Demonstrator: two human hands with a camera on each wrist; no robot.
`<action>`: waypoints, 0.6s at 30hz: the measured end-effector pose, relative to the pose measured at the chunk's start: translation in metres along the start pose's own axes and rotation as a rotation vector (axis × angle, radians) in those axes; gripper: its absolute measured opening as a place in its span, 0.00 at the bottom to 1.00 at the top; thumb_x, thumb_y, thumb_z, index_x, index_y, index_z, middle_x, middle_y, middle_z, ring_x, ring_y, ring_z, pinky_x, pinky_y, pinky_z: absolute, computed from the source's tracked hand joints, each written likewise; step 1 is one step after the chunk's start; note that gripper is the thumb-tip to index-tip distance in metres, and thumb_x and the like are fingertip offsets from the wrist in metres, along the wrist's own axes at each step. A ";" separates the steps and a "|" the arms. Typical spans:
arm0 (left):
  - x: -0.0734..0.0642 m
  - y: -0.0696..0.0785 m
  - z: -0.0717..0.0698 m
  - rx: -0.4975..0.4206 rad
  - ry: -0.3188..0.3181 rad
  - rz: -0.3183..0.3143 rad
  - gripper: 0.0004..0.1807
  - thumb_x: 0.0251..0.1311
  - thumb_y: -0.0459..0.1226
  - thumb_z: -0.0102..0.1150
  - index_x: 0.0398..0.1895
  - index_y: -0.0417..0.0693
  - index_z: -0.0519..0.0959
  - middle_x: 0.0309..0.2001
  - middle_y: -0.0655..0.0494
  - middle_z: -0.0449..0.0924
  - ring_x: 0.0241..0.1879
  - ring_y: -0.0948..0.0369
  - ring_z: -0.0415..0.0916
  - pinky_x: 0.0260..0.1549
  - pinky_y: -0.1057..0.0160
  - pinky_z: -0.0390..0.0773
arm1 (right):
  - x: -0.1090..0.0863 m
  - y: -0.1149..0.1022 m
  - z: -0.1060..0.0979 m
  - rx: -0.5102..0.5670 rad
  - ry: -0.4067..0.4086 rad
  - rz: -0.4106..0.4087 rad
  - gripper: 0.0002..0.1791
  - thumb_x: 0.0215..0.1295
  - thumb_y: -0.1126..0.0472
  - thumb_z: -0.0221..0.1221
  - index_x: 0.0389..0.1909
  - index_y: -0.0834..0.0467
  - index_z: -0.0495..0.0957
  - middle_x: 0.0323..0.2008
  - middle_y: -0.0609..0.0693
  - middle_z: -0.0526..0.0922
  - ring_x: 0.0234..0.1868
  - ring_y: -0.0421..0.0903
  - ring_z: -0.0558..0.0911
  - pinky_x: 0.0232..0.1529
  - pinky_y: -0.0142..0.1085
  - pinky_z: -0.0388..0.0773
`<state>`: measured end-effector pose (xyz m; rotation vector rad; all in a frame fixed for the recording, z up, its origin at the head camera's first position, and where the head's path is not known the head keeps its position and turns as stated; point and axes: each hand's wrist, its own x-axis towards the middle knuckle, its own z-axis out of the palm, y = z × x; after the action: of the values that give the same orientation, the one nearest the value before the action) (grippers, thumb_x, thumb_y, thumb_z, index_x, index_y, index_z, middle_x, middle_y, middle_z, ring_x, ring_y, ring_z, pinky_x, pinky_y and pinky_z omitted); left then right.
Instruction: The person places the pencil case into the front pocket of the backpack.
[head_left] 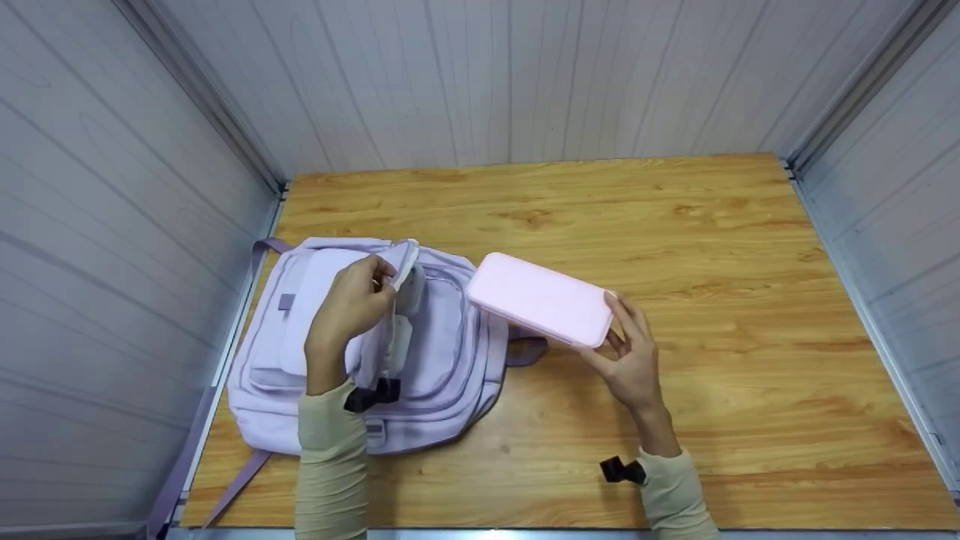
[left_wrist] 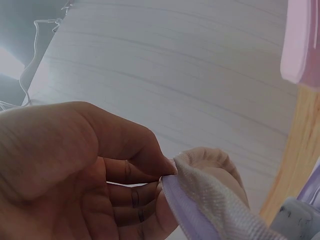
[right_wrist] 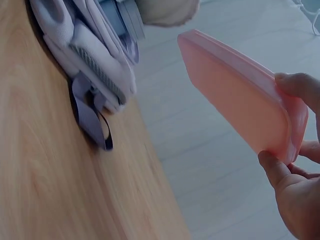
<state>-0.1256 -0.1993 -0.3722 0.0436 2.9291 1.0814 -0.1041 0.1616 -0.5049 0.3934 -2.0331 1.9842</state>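
Observation:
A lavender backpack [head_left: 442,337] lies flat on the left of the wooden table, its front pocket pulled open. My left hand [head_left: 352,300] pinches the edge of the pocket's flap between thumb and fingers; the left wrist view shows the lifted fabric edge [left_wrist: 200,200] at the fingertips. Inside the pocket's mouth, pale containers [head_left: 403,341] are partly covered by the flap. To the right, my right hand [head_left: 630,360] grips one end of a pink rectangular case [head_left: 544,300], held tilted with its far end by the backpack's right side. The right wrist view shows the case's side seam.
The wooden table [head_left: 712,300] is bounded by pale panel walls [head_left: 480,82] at the back and both sides. A strap loop [head_left: 529,351] sticks out from the backpack's right end. Longer straps [head_left: 236,487] trail over the table's left edge.

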 end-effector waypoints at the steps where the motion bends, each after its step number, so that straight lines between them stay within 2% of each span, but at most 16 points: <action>1: 0.000 0.000 0.000 -0.003 0.000 0.001 0.14 0.54 0.28 0.46 0.42 0.35 0.77 0.32 0.48 0.75 0.31 0.56 0.70 0.31 0.62 0.69 | -0.001 -0.001 0.004 -0.003 -0.012 0.002 0.46 0.40 0.79 0.70 0.66 0.68 0.64 0.65 0.64 0.58 0.65 0.53 0.65 0.60 0.30 0.69; 7: 0.000 0.000 0.002 -0.003 0.004 0.009 0.13 0.54 0.28 0.46 0.41 0.34 0.77 0.33 0.47 0.76 0.31 0.56 0.71 0.32 0.61 0.69 | -0.004 -0.002 0.027 -0.015 -0.088 0.016 0.46 0.42 0.74 0.72 0.66 0.66 0.64 0.66 0.63 0.58 0.66 0.57 0.64 0.59 0.31 0.70; 12: 0.001 0.001 0.003 -0.003 0.008 0.009 0.13 0.55 0.28 0.46 0.41 0.34 0.77 0.34 0.46 0.76 0.33 0.55 0.71 0.33 0.60 0.70 | -0.007 -0.004 0.045 -0.004 -0.134 0.022 0.46 0.41 0.76 0.71 0.66 0.68 0.64 0.66 0.65 0.58 0.66 0.59 0.64 0.59 0.35 0.70; 18: 0.000 0.001 0.005 -0.002 0.003 0.005 0.13 0.54 0.28 0.46 0.41 0.34 0.77 0.34 0.46 0.75 0.33 0.55 0.71 0.34 0.60 0.69 | -0.005 -0.020 0.068 0.023 -0.175 0.018 0.43 0.43 0.76 0.70 0.64 0.73 0.64 0.65 0.72 0.57 0.65 0.61 0.64 0.58 0.41 0.71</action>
<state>-0.1255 -0.1953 -0.3756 0.0487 2.9324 1.0856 -0.0924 0.0933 -0.4893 0.5742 -2.1250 2.0500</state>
